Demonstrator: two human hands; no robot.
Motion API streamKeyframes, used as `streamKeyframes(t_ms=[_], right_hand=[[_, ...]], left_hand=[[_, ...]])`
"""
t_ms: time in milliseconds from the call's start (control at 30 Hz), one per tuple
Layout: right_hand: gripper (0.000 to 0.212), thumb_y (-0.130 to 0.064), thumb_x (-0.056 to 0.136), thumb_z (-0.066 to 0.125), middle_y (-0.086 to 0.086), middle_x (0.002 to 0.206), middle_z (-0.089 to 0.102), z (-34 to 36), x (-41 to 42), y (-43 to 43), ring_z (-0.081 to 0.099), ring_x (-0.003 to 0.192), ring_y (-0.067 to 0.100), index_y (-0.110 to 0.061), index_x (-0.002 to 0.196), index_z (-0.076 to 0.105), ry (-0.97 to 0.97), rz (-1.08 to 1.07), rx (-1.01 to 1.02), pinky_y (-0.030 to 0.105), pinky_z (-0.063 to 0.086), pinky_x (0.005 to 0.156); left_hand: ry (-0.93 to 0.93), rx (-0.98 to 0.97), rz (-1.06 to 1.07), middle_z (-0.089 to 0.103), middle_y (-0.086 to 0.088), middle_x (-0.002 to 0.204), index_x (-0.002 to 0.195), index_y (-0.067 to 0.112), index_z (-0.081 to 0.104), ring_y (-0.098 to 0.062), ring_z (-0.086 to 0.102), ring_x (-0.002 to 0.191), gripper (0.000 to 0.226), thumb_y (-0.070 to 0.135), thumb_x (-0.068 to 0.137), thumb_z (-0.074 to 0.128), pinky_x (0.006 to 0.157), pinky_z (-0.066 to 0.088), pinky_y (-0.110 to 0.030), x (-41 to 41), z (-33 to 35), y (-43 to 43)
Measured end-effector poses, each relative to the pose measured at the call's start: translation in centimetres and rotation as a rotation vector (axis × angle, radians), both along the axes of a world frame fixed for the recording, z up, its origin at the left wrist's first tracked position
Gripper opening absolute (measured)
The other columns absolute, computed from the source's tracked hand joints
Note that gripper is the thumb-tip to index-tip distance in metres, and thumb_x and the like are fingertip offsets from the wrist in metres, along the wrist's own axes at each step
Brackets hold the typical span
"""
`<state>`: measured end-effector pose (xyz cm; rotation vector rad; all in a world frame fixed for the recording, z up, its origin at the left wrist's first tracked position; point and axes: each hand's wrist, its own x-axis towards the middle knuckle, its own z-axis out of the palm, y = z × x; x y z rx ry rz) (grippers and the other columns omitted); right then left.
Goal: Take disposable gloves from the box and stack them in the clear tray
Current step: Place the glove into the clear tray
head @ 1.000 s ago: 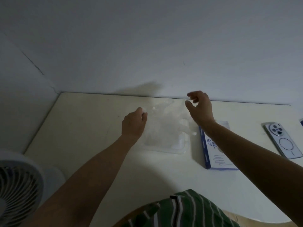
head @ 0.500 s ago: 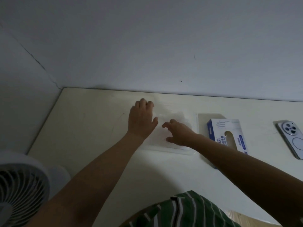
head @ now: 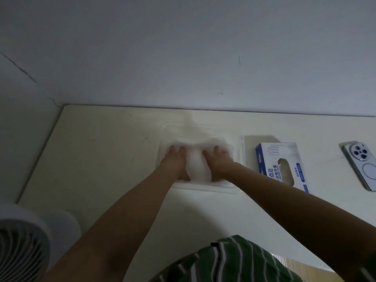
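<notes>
A clear plastic tray lies on the cream table, near the wall. Inside it sits a pile of thin translucent white gloves. My left hand lies flat on the left side of the pile, fingers straight and pointing away from me. My right hand presses down flat on the right side of the pile. The white-and-blue glove box lies on its back just right of the tray, its oval opening facing up with a bit of glove showing in it.
A white smartphone lies camera-side up at the far right. A white fan stands off the table's left front corner. The wall runs close behind the tray. My green striped shirt fills the bottom middle.
My hands dropped from above the tray, where they held a glove spread out, onto the glove pile. They now press it flat side by side, the right hand further into the tray.
</notes>
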<state>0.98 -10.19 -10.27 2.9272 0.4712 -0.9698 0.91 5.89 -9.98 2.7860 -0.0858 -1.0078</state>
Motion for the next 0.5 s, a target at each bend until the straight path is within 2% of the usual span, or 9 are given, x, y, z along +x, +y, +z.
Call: streamKeyframes(t_ms=[100, 200, 367, 433, 500], right_hand=[[0.091, -0.018, 0.084, 0.068, 0.027, 0.147, 0.016, -0.9, -0.4, 0.4, 0.033, 0.132, 0.041, -0.007, 0.151, 0.008, 0.004, -0.036, 0.063, 0.036, 0.031, 0.106], [0.085, -0.010, 0.086, 0.062, 0.025, 0.147, 0.017, -1.4, -0.3, 0.4, 0.044, 0.123, 0.042, -0.005, 0.151, 0.008, -0.020, -0.090, 0.115, 0.036, 0.035, 0.102], [0.083, -0.010, 0.086, 0.062, 0.026, 0.146, 0.019, -0.9, -0.2, 0.6, 0.050, 0.117, 0.042, -0.004, 0.150, 0.009, -0.018, -0.077, 0.110, 0.038, 0.040, 0.097], [0.085, -0.013, 0.086, 0.065, 0.028, 0.146, 0.019, -0.3, -0.2, 0.3, 0.048, 0.120, 0.041, -0.003, 0.150, 0.009, 0.022, -0.053, 0.107, 0.037, 0.040, 0.098], [0.088, -0.020, 0.086, 0.068, 0.027, 0.147, 0.021, 0.9, 0.2, -0.1, 0.042, 0.128, 0.038, -0.004, 0.151, 0.012, 0.083, -0.011, 0.099, 0.036, 0.039, 0.102]], left_hand=[[-0.017, -0.007, 0.009, 0.017, -0.020, 0.142, 0.149, 0.010, 0.010, -0.035, 0.037, 0.130, 0.115, 0.035, 0.066, 0.086, 0.103, 0.042, -0.037, -0.1, -1.1, -0.1], [-0.031, 0.011, 0.014, 0.017, -0.022, 0.142, 0.148, 0.007, 0.009, -0.036, 0.036, 0.130, 0.117, 0.035, 0.065, 0.086, 0.103, 0.043, -0.037, 0.2, -1.9, -0.2], [0.003, 0.072, -0.008, 0.012, -0.021, 0.147, 0.151, 0.009, 0.005, -0.035, 0.033, 0.133, 0.118, 0.036, 0.068, 0.084, 0.103, 0.042, -0.036, 0.2, -1.4, -0.6], [0.019, 0.079, 0.005, 0.019, -0.019, 0.147, 0.149, 0.012, 0.017, -0.035, 0.042, 0.129, 0.106, 0.032, 0.069, 0.084, 0.101, 0.044, -0.039, 0.1, -0.5, -0.8], [0.029, 0.107, -0.008, 0.037, -0.016, 0.141, 0.139, 0.014, 0.038, -0.032, 0.051, 0.121, 0.080, 0.032, 0.073, 0.080, 0.095, 0.046, -0.037, 0.3, 1.0, -0.9]])
